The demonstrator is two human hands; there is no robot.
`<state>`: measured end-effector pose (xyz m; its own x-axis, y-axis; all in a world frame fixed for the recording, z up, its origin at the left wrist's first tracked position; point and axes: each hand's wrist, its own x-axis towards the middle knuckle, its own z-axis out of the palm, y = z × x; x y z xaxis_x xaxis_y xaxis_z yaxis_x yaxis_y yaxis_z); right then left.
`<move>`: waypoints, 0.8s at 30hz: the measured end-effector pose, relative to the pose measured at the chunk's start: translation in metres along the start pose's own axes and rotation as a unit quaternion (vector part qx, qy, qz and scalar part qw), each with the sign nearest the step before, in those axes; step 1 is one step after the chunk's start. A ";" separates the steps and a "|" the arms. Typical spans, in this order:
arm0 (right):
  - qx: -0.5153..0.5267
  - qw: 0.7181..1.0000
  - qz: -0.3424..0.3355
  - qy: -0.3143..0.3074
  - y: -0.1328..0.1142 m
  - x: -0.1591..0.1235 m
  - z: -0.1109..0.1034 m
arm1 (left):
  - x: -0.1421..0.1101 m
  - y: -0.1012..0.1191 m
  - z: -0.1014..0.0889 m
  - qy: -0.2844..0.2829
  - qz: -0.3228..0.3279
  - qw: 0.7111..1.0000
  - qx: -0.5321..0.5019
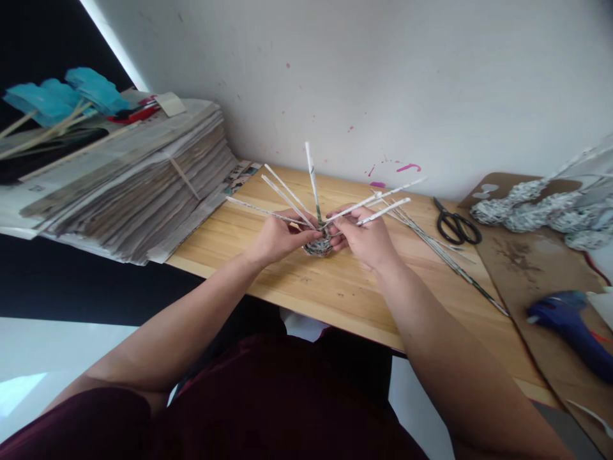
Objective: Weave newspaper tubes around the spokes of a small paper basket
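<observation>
In mid-frame, the woven piece (317,248) is pinched by the left hand (280,239), a paper rod (385,211) by the right hand (363,236) — tension is best kept even.

Left hand (280,239), right hand (363,234), holding paper weaving (317,248)

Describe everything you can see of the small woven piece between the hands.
The small woven piece has a rounded body, mottled white, grey and dark, apparently of rolled printed paper. Long pale sticks fan up and outward from it; one stands nearly upright and is green toward its lower end. The left hand and right hand hold it near its top from either side, hiding much of it. It is over the wooden table; whether it rests there is unclear.
</observation>
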<state>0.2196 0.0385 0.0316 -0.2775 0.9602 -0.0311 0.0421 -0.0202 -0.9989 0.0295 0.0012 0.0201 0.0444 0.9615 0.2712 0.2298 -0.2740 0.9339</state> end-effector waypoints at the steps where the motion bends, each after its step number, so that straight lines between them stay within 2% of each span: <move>1: 0.000 1.000 0.003 -0.002 0.000 0.000 0.000 | 0.000 0.001 0.000 0.002 -0.002 1.000 0.005; 8: -0.023 1.000 -0.005 -0.012 0.004 0.002 0.002 | -0.001 -0.002 0.006 0.009 -0.008 1.000 0.005; 14: -0.063 0.998 -0.007 -0.023 -0.006 0.000 -0.008 | -0.002 0.001 0.011 0.081 -0.004 0.997 0.016; 18: -0.129 0.989 -0.032 -0.065 -0.015 -0.006 -0.017 | -0.003 0.007 0.009 0.082 -0.007 0.995 0.055; 24: -0.100 0.989 -0.073 -0.076 -0.024 -0.013 -0.015 | -0.004 0.011 0.011 0.089 -0.002 0.985 0.148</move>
<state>0.2366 0.0304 0.0567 -0.4359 0.8952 0.0924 0.1757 0.1854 -0.9668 0.0425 -0.0049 0.0264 -0.1222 0.9367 0.3282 0.5041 -0.2263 0.8335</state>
